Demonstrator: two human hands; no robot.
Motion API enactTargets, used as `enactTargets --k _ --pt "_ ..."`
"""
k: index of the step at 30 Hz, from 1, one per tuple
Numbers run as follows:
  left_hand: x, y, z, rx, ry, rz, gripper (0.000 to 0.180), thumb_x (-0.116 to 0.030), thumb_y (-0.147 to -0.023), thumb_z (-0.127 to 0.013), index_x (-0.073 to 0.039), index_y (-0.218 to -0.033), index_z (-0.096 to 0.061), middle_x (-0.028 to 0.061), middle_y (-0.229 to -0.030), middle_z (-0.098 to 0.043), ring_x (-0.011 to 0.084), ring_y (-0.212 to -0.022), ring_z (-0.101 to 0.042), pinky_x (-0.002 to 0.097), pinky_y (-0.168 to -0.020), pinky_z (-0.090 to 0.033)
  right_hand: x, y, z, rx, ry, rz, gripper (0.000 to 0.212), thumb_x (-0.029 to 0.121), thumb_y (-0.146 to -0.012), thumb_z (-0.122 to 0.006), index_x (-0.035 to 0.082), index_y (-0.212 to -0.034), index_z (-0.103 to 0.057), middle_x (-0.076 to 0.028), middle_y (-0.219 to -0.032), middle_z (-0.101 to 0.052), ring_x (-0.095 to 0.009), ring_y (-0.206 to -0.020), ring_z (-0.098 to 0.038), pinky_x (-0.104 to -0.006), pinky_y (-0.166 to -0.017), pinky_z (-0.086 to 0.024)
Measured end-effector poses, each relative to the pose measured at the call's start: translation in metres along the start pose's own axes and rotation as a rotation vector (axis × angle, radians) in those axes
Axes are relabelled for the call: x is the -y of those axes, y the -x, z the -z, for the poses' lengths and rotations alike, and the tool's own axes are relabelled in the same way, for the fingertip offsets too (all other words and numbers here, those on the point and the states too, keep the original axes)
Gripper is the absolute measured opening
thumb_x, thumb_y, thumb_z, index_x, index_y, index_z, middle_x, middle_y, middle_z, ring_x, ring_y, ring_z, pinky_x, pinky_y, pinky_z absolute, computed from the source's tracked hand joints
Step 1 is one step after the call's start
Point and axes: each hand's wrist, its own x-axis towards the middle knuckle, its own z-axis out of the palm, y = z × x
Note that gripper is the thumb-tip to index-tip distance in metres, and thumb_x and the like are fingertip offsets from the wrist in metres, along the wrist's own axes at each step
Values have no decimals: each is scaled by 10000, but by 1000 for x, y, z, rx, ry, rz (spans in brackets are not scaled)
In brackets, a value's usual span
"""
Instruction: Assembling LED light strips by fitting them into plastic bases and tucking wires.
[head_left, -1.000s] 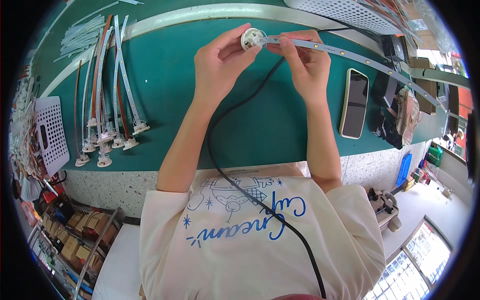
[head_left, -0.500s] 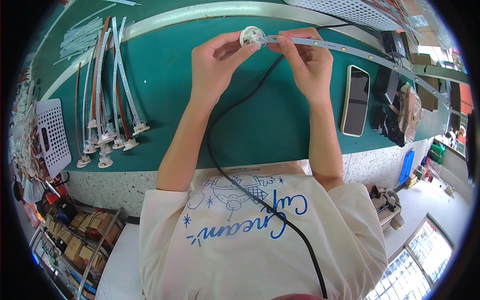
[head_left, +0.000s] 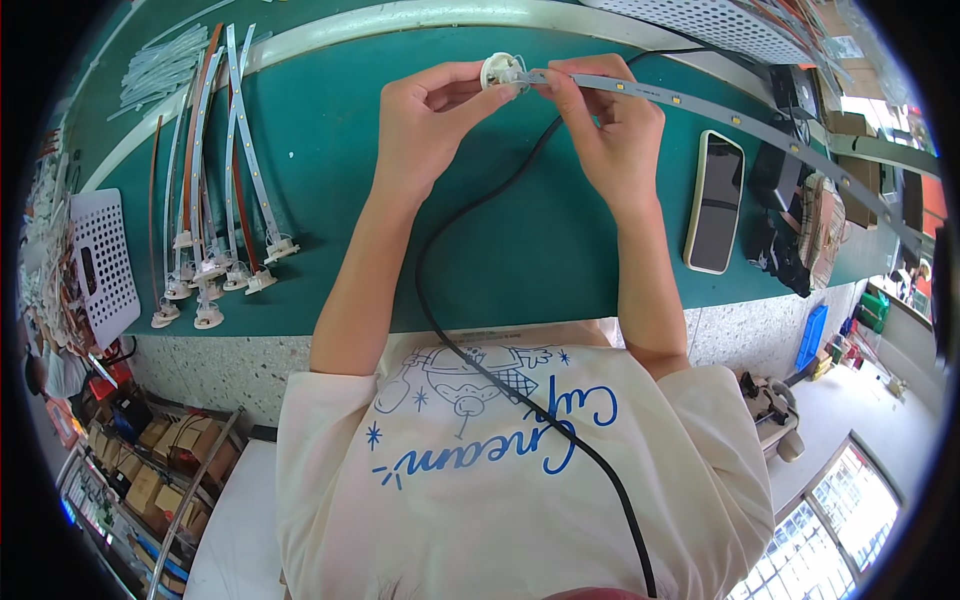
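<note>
You have both hands raised over the green worktop (head_left: pixel 540 260), to the left of the phone (head_left: pixel 716 200) and toward its far end. Your left hand (head_left: pixel 425 112) is the farther from the phone; it grips a round white cap (head_left: pixel 495 72) between thumb and fingers, the cap's fittings turned partly into view. Your right hand (head_left: pixel 612 130), nearer the phone, pinches the end of an LED strip (head_left: pixel 737 121) between thumb and fingers. That end points at the cap, with thin, clear-looking leads in between; the exact joint is too small to tell. The rest of the strip runs rightward, passing just beyond the phone's far edge and on past its right side. A black cable (head_left: pixel 422 275) curves across the worktop left of the phone and continues over your shirt (head_left: pixel 520 500). Well to the left of the phone lies a group of finished-looking strips (head_left: pixel 254 178), their white end pieces (head_left: pixel 208 318) toward you; a heap of clear tubes (head_left: pixel 165 72) lies beyond them, and a perforated white basket (head_left: pixel 115 312) stands farthest left. Right of the phone, just beside it, are a black box (head_left: pixel 776 178) and a plaid pouch (head_left: pixel 821 232).
</note>
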Motion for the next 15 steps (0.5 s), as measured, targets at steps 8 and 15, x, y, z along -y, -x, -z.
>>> enactTargets --k 8,15 --pt "-4 3 -8 -32 2 -15 210 -14 -692 -638 23 -895 -598 67 -781 -616 103 -717 -577 193 -665 -462 -2 -2 -2 -40 21 72 118 64 -798 -541 -33 -865 -531 -84 -781 -594 -115 -705 -601 -185 -571 -459" --pt "-4 6 -23 -71 -89 -245 284 -14 -706 -625 6 -983 -565 75 -903 -571 130 -813 -565 235 -715 -478 -9 -3 1 -119 -302 -23 137 51 -796 -538 -42 -896 -527 -112 -790 -593 -162 -717 -604 -221 -613 -477"
